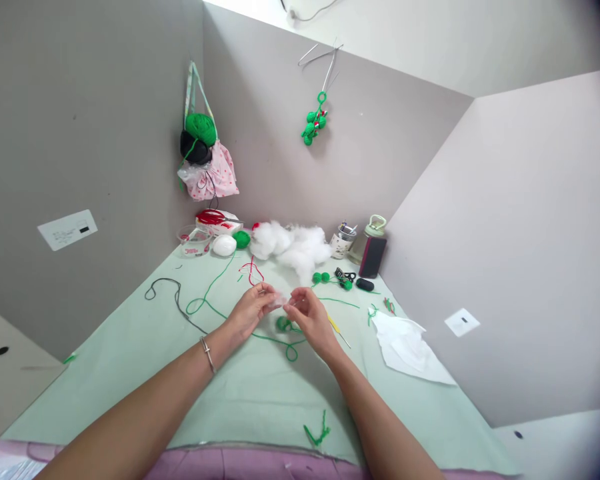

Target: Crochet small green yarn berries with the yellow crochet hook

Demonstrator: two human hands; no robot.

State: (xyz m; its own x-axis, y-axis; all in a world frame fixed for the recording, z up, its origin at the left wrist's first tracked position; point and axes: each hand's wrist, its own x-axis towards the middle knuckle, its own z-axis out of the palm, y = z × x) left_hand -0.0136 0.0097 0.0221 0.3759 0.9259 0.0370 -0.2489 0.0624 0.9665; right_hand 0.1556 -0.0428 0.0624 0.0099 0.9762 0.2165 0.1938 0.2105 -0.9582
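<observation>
My left hand and my right hand meet over the middle of the table. Between their fingertips is a small tuft of white stuffing, pinched from both sides. Just below the hands, a small green crocheted ball rests on the cloth, with green yarn looping around it. A yellow-handled crochet hook lies beside my right hand, partly hidden by it. Beyond my fingers sits a large fluffy heap of white stuffing.
Behind stand a white yarn ball, a green yarn ball, red scissors, a pen cup, a bottle and a phone. White paper lies right. A dark cord curls left. Partition walls enclose the table.
</observation>
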